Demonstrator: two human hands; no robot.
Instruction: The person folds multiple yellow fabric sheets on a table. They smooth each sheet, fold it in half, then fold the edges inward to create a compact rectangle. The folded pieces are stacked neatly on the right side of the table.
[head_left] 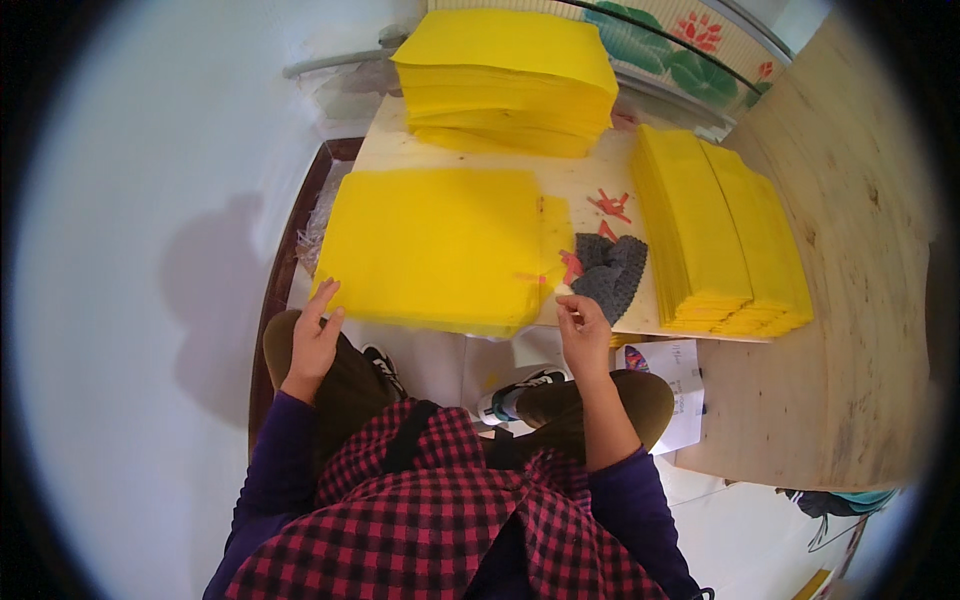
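Observation:
A flat yellow fabric-like sheet (430, 250) lies on the light wooden table in front of me, its right edge smeared by motion. At the sheet's near left corner is my left hand (314, 345), fingers apart, fingertips at the edge. My right hand (585, 335) is beside the near right corner, thumb and fingers pinched together; whatever is between them is too small to make out. Just beyond that hand lies a dark grey knitted piece (610, 275), with a red strip (571, 266) touching its left side.
A tall stack of yellow sheets (505, 95) stands at the back of the table (385, 145). Two more yellow stacks (690, 230) line the right side by a wooden panel (830, 200). Loose red strips (610, 205) lie between. White printed paper (675, 390) hangs below the table edge.

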